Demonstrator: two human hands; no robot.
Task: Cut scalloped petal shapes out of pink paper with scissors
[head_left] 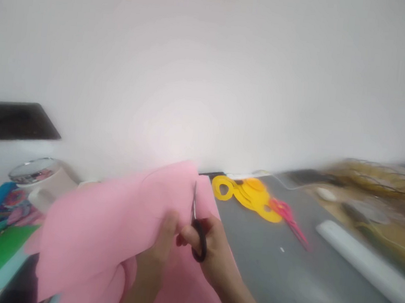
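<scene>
A large pink sheet [109, 209], perhaps felt or paper, is raised off the table at the middle left, with more pink layers under it. My left hand [165, 234] pinches its lower right edge; the fingertips are partly behind the sheet. In my right hand [210, 248] is a pair of scissors [199, 243] with a black handle, the thumb and fingers closed on the loops. The blades point away from me and lie against the right part of the sheet, close to the left fingertips. Blur hides how far the blades are apart.
Yellow ring-shaped cutouts [252, 195] and pink-handled scissors [289, 221] lie on the grey table [268, 284]. A long white bar [367, 265] rests at right. On the left are a dark lamp-like panel [14, 119], a white mug-shaped container [52, 181] and colourful craft pieces [1, 202]. A white wall stands behind.
</scene>
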